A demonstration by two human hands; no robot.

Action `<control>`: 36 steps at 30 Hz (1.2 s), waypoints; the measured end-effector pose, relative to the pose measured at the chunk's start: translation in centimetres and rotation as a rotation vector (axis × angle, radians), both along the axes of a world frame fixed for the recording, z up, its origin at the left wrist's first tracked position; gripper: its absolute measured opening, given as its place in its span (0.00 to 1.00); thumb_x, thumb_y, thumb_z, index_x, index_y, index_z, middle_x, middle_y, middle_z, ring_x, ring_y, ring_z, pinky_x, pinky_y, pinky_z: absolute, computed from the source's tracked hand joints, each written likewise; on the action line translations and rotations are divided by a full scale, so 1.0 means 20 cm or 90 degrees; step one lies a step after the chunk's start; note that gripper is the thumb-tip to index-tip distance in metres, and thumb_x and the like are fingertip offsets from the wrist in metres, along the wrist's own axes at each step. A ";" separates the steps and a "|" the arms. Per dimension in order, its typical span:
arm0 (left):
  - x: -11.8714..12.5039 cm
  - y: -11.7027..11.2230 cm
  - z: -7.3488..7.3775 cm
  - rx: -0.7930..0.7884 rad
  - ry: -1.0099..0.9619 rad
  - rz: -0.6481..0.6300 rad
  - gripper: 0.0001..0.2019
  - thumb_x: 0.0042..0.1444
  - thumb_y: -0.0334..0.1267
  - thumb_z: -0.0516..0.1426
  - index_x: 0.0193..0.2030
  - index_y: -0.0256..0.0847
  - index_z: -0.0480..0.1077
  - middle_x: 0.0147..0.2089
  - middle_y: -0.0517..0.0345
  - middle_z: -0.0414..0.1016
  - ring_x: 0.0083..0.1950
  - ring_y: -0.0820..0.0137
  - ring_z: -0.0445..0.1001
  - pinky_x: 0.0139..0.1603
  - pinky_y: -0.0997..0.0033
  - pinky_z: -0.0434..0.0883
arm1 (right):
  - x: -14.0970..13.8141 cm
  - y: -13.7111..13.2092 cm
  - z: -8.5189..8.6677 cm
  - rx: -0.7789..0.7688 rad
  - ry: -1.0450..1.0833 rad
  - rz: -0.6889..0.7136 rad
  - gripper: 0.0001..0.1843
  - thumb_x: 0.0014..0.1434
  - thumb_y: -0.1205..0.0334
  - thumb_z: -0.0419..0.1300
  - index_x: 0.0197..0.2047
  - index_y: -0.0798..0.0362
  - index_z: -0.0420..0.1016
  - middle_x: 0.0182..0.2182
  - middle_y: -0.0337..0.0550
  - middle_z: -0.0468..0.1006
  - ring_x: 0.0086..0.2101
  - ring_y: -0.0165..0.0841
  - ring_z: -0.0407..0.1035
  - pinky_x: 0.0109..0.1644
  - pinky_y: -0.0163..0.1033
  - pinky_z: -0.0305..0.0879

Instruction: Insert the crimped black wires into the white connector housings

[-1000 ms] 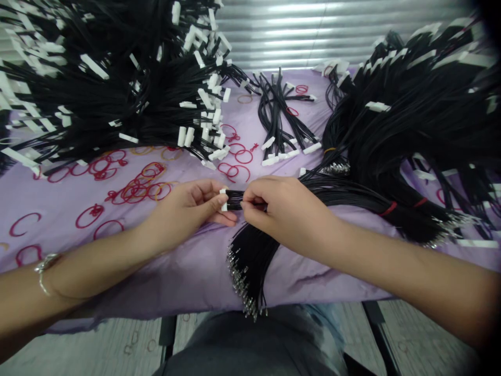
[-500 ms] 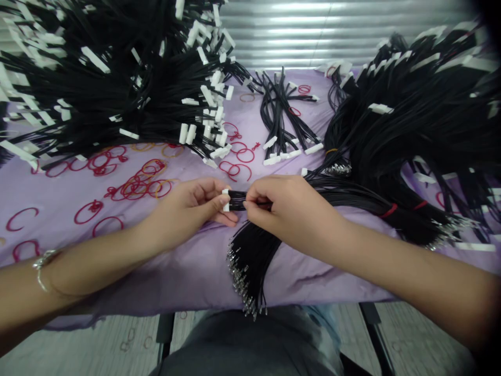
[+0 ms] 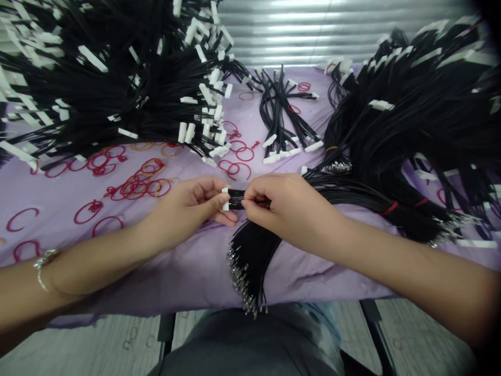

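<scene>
Now we log the left hand in a narrow pinch on a small white connector, held just above the purple cloth. Close beside it, the right hand pinches the black wires entering the connector; we read the paired grips as keeping that short stretch steady. A red rubber band seems to keep the wire bundle together, while metal-tipped wires fan out below the hands.

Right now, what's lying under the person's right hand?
The right hand lies over a black wire bundle, which fans out below it onto the lilac cloth. The wires directly under the palm and fingers are hidden.
</scene>
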State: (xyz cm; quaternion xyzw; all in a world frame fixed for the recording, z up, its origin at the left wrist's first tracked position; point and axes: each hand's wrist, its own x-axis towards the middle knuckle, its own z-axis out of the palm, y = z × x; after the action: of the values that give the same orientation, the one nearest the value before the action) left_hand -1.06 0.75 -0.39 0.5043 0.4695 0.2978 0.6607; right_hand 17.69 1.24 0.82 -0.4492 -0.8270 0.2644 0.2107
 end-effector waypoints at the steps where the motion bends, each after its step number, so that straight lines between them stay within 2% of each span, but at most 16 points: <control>1: 0.00 0.00 0.00 0.000 0.003 -0.001 0.03 0.59 0.31 0.57 0.36 0.33 0.70 0.30 0.58 0.77 0.31 0.76 0.79 0.37 0.81 0.77 | 0.00 0.00 0.00 -0.007 0.005 0.002 0.09 0.54 0.66 0.56 0.24 0.57 0.73 0.21 0.35 0.70 0.23 0.22 0.58 0.28 0.32 0.47; 8: 0.00 0.01 0.00 -0.015 -0.009 0.010 0.04 0.56 0.32 0.60 0.35 0.33 0.70 0.30 0.59 0.77 0.30 0.76 0.78 0.34 0.82 0.77 | -0.03 -0.02 -0.03 -0.009 0.029 0.000 0.08 0.55 0.67 0.56 0.27 0.58 0.74 0.24 0.38 0.72 0.26 0.24 0.61 0.31 0.32 0.50; 13: 0.00 0.01 -0.01 -0.010 -0.040 -0.001 0.04 0.56 0.33 0.60 0.34 0.34 0.71 0.32 0.58 0.78 0.30 0.76 0.78 0.35 0.82 0.76 | -0.03 -0.02 -0.03 0.020 -0.025 0.007 0.07 0.55 0.68 0.56 0.28 0.58 0.73 0.26 0.40 0.73 0.29 0.26 0.63 0.34 0.34 0.53; 18: 0.00 0.01 0.00 -0.015 -0.014 -0.009 0.04 0.57 0.32 0.60 0.35 0.33 0.71 0.30 0.58 0.77 0.30 0.75 0.79 0.35 0.80 0.77 | -0.01 -0.01 -0.02 0.028 -0.026 0.043 0.07 0.53 0.68 0.56 0.26 0.57 0.73 0.24 0.38 0.73 0.26 0.25 0.62 0.32 0.34 0.52; 25: 0.01 0.00 0.00 -0.009 -0.012 -0.010 0.02 0.58 0.28 0.57 0.33 0.34 0.70 0.28 0.60 0.77 0.29 0.76 0.78 0.33 0.82 0.77 | -0.01 -0.01 -0.02 0.029 -0.035 0.004 0.07 0.52 0.67 0.57 0.24 0.56 0.73 0.22 0.37 0.71 0.24 0.25 0.60 0.30 0.34 0.50; 31: 0.02 0.01 0.02 -0.019 -0.007 0.009 0.07 0.59 0.24 0.54 0.33 0.33 0.71 0.28 0.62 0.76 0.27 0.77 0.78 0.31 0.83 0.77 | -0.02 0.00 -0.03 0.010 -0.006 0.031 0.08 0.55 0.67 0.56 0.27 0.57 0.75 0.24 0.37 0.73 0.26 0.24 0.62 0.31 0.33 0.51; 36: 0.03 0.01 0.02 -0.025 0.002 0.026 0.05 0.58 0.25 0.55 0.32 0.33 0.71 0.28 0.61 0.76 0.27 0.76 0.78 0.31 0.82 0.77 | -0.03 -0.02 -0.02 0.013 -0.054 0.031 0.09 0.59 0.67 0.55 0.30 0.59 0.75 0.27 0.41 0.74 0.28 0.26 0.64 0.34 0.33 0.54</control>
State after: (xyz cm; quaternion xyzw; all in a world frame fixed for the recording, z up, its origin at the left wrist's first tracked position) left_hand -0.42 0.90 0.03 0.4820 0.4867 0.3012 0.6634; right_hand 17.13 0.90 0.52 -0.4376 -0.8484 0.2419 0.1738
